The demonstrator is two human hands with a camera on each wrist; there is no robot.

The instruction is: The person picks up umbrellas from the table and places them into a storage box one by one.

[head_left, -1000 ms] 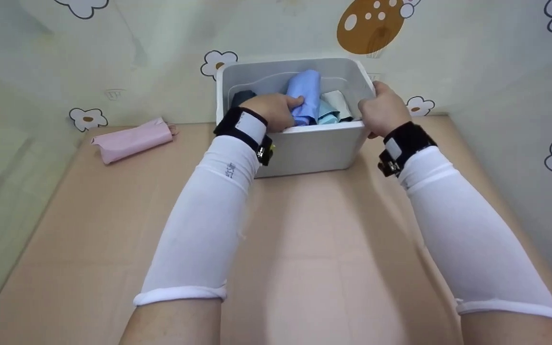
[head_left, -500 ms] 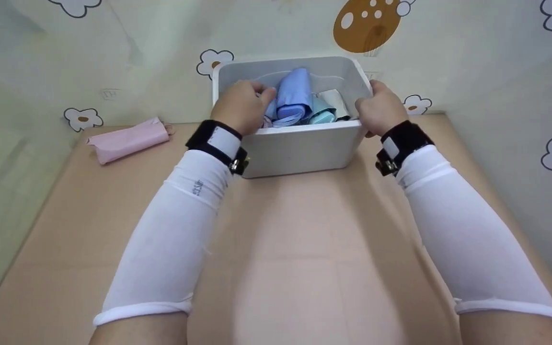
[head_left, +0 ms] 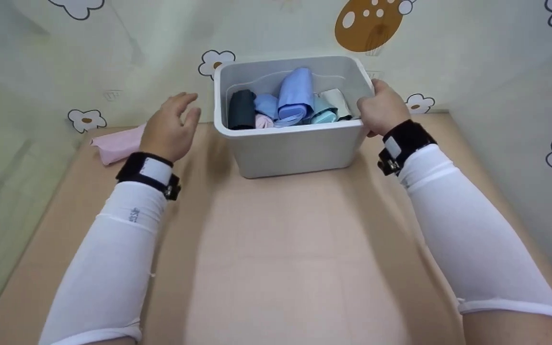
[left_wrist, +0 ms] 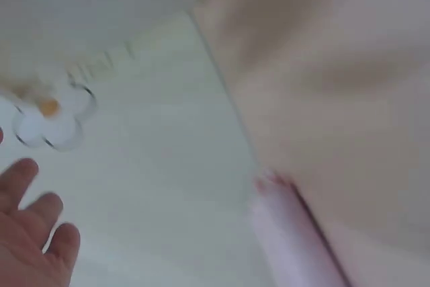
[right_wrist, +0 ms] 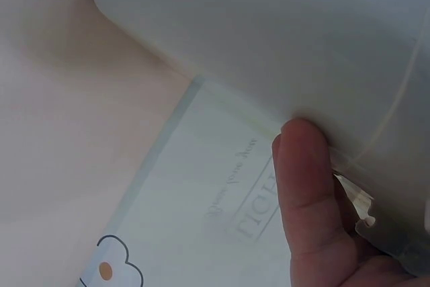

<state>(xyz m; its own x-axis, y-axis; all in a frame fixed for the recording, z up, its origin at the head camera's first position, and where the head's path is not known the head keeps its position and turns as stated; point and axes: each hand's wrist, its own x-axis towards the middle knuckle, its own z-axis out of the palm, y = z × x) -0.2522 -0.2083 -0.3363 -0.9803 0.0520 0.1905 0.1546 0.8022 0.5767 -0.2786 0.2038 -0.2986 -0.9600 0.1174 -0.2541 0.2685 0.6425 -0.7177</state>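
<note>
The white bin [head_left: 295, 143] stands in the upper middle of the frame, on the tabletop [head_left: 281, 249], close to the flowered wall. Inside it lie rolled cloths: a dark roll [head_left: 241, 109] at the left, a blue roll [head_left: 295, 98] in the middle, and pale teal ones to the right. The right hand [head_left: 381, 112] grasps the right rim of the bin, with its fingers curled over the edge. The left hand [head_left: 168, 127] is released, fingers spread and holding nothing, in the air left of the bin. Just beyond it, a pink roll [head_left: 115, 143] lies on the tabletop at the left of the frame.
</note>
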